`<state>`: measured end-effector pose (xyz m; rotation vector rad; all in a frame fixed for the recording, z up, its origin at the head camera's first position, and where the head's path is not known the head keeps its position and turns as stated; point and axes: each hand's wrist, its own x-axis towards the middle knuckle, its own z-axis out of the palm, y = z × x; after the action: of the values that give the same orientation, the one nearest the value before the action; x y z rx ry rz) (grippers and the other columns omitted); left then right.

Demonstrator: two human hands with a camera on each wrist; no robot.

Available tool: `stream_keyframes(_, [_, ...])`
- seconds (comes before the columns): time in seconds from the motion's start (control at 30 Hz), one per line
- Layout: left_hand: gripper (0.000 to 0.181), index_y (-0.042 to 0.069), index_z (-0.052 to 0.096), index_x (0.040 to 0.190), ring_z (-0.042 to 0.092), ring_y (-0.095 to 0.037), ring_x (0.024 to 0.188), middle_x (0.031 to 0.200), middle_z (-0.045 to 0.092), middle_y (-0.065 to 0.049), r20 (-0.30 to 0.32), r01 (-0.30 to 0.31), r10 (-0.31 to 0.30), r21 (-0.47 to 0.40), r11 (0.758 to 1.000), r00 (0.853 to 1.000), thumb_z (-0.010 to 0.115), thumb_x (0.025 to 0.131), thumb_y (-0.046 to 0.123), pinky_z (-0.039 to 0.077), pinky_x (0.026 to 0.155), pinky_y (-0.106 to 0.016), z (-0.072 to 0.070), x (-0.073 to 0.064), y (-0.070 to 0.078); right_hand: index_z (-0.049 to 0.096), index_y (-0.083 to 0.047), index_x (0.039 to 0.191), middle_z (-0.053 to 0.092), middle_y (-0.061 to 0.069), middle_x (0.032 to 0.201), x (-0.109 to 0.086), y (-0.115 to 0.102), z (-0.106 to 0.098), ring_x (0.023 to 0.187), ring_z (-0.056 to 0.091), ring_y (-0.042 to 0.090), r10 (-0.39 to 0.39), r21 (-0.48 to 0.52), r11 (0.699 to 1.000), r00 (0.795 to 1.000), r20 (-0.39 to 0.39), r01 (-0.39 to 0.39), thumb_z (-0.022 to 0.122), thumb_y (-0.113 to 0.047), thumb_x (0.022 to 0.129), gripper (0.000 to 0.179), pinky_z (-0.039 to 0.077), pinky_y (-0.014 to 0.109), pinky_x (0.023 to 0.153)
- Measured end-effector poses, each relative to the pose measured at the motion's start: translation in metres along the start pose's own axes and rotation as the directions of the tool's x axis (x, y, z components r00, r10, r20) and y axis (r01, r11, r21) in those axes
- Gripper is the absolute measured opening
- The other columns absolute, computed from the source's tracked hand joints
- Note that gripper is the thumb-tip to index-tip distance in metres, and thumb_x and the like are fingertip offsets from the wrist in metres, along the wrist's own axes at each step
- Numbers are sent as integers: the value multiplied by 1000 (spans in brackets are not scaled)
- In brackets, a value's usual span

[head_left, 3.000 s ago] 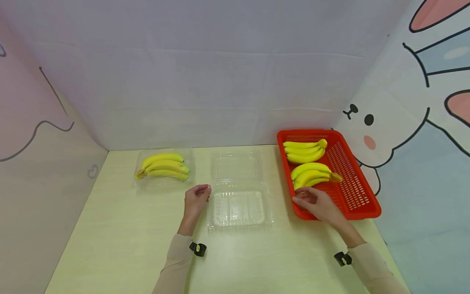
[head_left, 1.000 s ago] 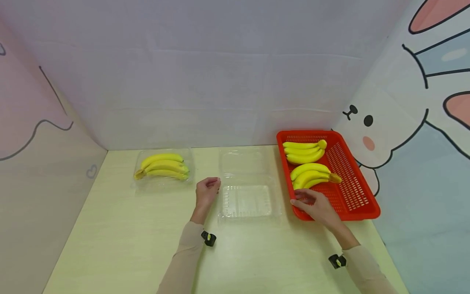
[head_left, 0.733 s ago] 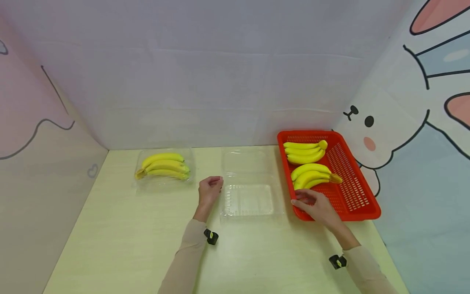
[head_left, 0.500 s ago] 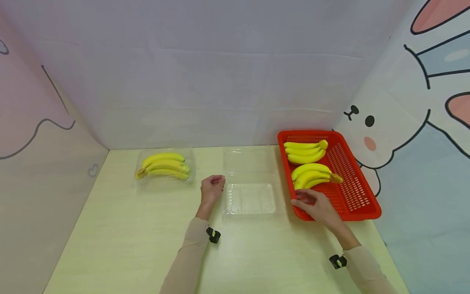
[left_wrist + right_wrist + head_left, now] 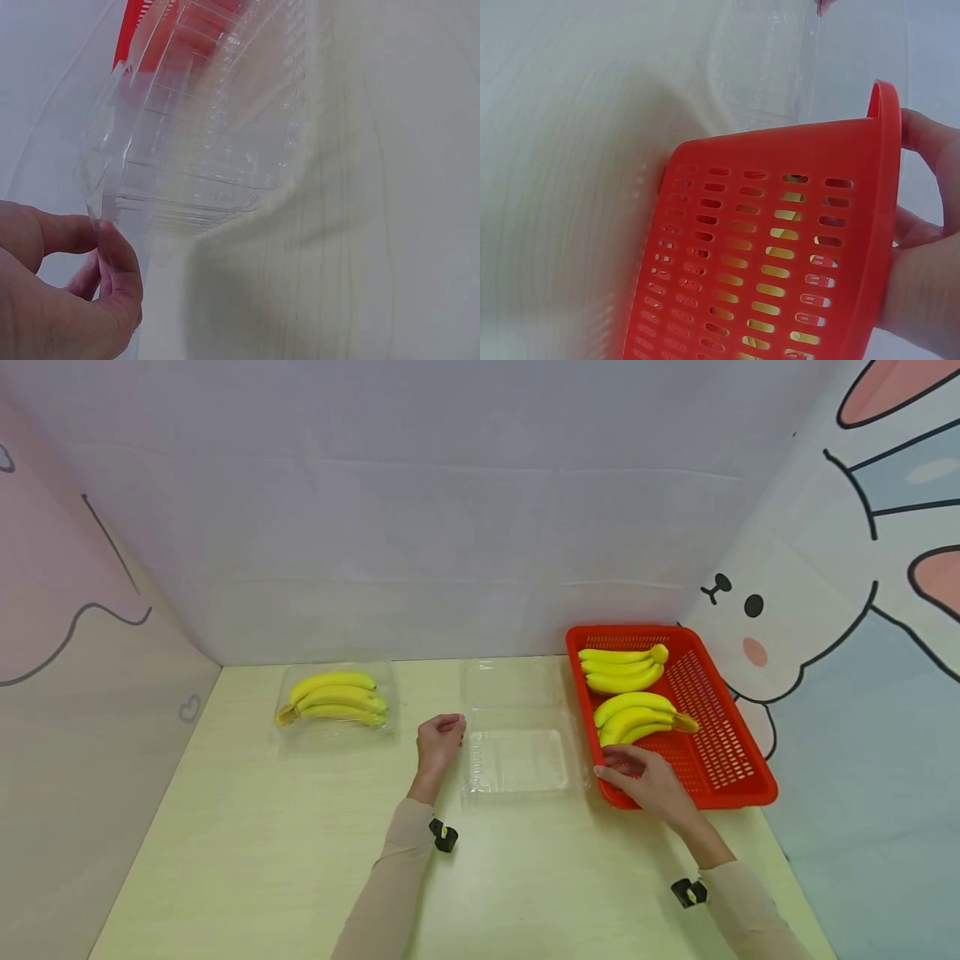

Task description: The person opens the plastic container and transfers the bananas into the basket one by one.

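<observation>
one bench (image 5: 262, 843), one red basket (image 5: 717, 739). two clear plastic boxes: a left box (image 5: 387, 677) and a middle box (image 5: 521, 762). three bunches of bananas (image 5: 622, 668): one bunch (image 5: 337, 697) in the left box, two bunches (image 5: 633, 717) in the basket. two hands: one left hand (image 5: 438, 747), one right hand (image 5: 654, 787). two black cameras (image 5: 444, 836), one per wrist. two sleeves (image 5: 390, 877).

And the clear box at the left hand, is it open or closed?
Open: its lid is spread out beyond the ribbed base, not over it.
</observation>
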<state>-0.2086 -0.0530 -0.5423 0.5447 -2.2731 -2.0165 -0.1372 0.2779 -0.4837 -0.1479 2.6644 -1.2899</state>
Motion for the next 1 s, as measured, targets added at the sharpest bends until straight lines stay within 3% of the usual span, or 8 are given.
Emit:
stream_keyframes(0.1, [16,-5,75,105,71,-30,82,93,74,-16,3,10,-10,-9,1000,1000,70,96,6,54,61,-19,1,0,1,63,1,133,70,15,117,0,0,0,102,67,28,9,0,1000,1000,4,-9,75,-31,96,50,55,20,79])
stream_keyframes(0.33, [16,-5,74,106,66,-17,74,93,73,-15,23,23,-23,-18,1000,999,70,97,7,53,61,-18,3,2,2,63,1,133,70,16,118,1,-1,0,103,66,29,19,0,1000,1000,1,-19,75,-31,96,51,54,19,79])
stream_keyframes(0.6, [18,-8,73,109,70,-36,87,100,72,-25,77,23,-16,-85,996,997,71,97,5,55,63,-18,2,2,0,64,1,132,70,15,118,1,0,0,102,67,29,7,-8,1000,1000,-6,-7,75,-30,96,49,54,19,79])
stream_keyframes(0.8, [23,-8,71,114,69,-38,88,102,72,-27,98,0,8,-89,996,995,71,97,8,56,63,-18,-1,3,-2,64,2,132,70,15,117,1,0,0,102,67,28,6,-4,1000,1000,-7,-6,75,-30,96,50,55,19,79])
stream_keyframes(1.0, [25,-7,71,112,69,-36,86,103,71,-29,87,15,-9,-68,998,996,72,98,14,55,62,-18,-5,1,-2,64,2,132,70,15,117,0,0,1,101,67,28,10,4,1000,1000,-8,-10,75,-30,96,50,55,20,78])
